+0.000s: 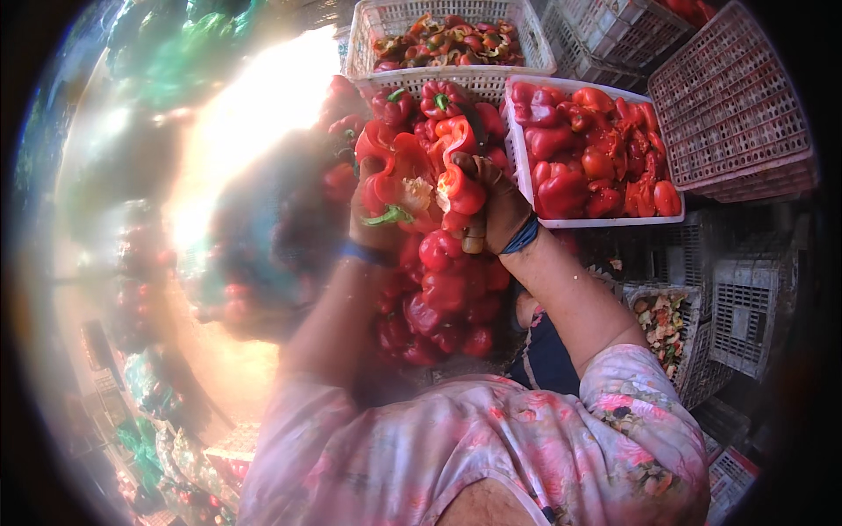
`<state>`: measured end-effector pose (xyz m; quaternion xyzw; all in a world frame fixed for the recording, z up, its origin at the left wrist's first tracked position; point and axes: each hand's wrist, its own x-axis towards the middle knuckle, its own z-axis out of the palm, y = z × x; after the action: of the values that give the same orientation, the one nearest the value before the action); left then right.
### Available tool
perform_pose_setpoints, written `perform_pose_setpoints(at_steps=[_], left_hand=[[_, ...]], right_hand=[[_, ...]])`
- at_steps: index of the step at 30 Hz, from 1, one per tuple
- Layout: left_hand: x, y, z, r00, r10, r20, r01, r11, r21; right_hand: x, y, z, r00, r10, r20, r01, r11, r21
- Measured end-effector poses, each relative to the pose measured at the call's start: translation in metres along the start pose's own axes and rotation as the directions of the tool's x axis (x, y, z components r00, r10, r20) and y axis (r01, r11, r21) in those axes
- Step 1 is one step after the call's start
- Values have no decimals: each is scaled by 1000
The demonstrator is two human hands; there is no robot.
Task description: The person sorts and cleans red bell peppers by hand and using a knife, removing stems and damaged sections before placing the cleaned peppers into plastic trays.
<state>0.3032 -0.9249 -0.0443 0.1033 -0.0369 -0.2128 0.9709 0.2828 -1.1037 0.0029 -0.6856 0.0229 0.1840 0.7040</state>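
Observation:
A split-open red bell pepper is spread between my two hands, its pale core and seeds showing. My left hand, partly washed out by glare, grips the side with the green stem. The other side of the pepper is held in my right hand. A wooden handle also sticks out from under the right palm; its blade, if any, is hidden. Blue bands circle both wrists. Below and behind the hands lie piled whole red bell peppers.
A white crate of opened red peppers stands to the right. Behind the pile, another crate holds pepper scraps. Stacked crates rise at far right, and a crate of trimmings sits lower right. Strong glare blurs the left side.

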Motion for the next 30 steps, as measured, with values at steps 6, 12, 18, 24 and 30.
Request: perform_pose_setpoints(at_steps=[6,12,18,24,30], left_hand=[[12,-5,16,974,115,-197,-19,902,432],[26,14,-49,815,144,-561,138,893,429],[16,-2,8,938,53,-342,57,951,305],[19,-11,-3,927,31,-375,73,963,259],[18,-6,-16,888,-31,-458,140,969,206]], right_hand=[[-7,-4,-8,996,83,-25,-83,996,25],[-4,34,8,906,-394,-153,372,915,-152],[-42,-7,-77,856,-373,-359,264,911,-319],[-44,-12,-172,845,-252,-472,-348,411,-842],[-5,76,-237,944,-328,-29,8,110,-994]])
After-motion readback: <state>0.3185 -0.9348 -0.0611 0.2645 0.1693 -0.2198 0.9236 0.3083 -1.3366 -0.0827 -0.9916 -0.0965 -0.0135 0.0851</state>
